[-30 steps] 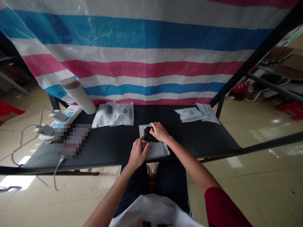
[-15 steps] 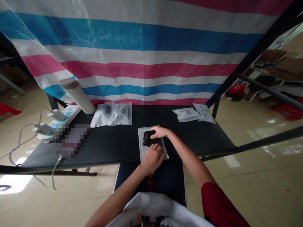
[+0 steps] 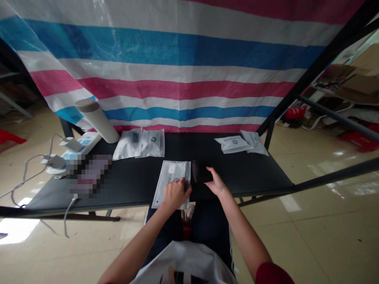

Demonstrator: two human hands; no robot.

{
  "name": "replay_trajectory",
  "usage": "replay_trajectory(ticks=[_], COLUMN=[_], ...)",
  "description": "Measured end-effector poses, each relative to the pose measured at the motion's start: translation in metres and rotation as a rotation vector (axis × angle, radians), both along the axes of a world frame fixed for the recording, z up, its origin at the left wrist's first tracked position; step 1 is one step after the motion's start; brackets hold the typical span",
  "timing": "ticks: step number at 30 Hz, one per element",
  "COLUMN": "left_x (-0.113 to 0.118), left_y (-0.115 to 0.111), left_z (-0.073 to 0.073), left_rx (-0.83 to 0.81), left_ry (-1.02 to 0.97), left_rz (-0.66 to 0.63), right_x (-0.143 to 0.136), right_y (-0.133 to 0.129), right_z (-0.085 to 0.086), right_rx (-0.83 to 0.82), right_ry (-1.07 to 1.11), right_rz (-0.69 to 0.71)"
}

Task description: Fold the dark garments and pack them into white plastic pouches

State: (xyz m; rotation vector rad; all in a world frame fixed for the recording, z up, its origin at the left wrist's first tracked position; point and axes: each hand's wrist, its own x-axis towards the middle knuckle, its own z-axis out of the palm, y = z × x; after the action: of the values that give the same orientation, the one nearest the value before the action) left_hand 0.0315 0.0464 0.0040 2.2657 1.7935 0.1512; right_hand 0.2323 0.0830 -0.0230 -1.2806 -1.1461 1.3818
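A flat white zip bag (image 3: 162, 185) with printed lettering lies at the front edge of the black table. On its right part, my left hand (image 3: 176, 193) grips the bag with bent fingers, the thumb at the right edge. Just right of the bag, my right hand (image 3: 216, 183) holds a dark item (image 3: 199, 172) between thumb and fingers. The item blends into the black tabletop, so its outline is hard to make out.
Packed white bags lie at the back left (image 3: 152, 142) and back right (image 3: 233, 144) of the table (image 3: 133, 177). At left stand a pale bottle (image 3: 99, 120), a power strip (image 3: 85, 144) with cables and a blurred phone (image 3: 91, 173). A striped sheet (image 3: 177, 71) hangs behind.
The bag has shifted left with my left hand, and its printed face now shows. My right hand has moved right and down, and the dark item is now beside the bag, not over it.
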Motion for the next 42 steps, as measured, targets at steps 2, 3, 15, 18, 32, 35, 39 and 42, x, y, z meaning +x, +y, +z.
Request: replay_trajectory(ticks=[2,3,15,18,32,35,39,42], left_x=[-0.002,-0.003,-0.019,-0.015,0.012,0.016,0.022,0.02], left_y=[0.005,0.007,0.015,0.012,0.005,0.003,0.0,-0.006], left_z=[0.001,0.001,0.028,0.033,0.027,0.026,0.023,0.024], left_rx=[-0.032,-0.042,0.016,-0.024,0.243,0.291,0.325,0.313], left_ry=[-0.03,-0.059,-0.663,-0.664,-0.565,-0.537,-0.482,-0.453], left_rz=[-0.023,-0.042,-0.195,-0.263,-0.256,-0.252,-0.21,-0.207], right_x=[-0.005,-0.008,-0.007,-0.015,-0.072,-0.068,-0.061,-0.048], right_y=[-0.011,-0.015,-0.005,0.0,-0.009,-0.014,-0.021,-0.031], right_z=[-0.002,-0.002,0.011,0.013,-0.014,-0.002,0.013,0.019], right_rx=[-0.193,-0.287,-0.178,-0.081,0.129,0.197,0.292,0.3], right_ry=[0.203,0.292,0.025,-0.039,-0.358,-0.602,-0.734,-0.566], right_rz=[-0.03,-0.048,0.103,0.072,-0.203,-0.086,-0.017,-0.066])
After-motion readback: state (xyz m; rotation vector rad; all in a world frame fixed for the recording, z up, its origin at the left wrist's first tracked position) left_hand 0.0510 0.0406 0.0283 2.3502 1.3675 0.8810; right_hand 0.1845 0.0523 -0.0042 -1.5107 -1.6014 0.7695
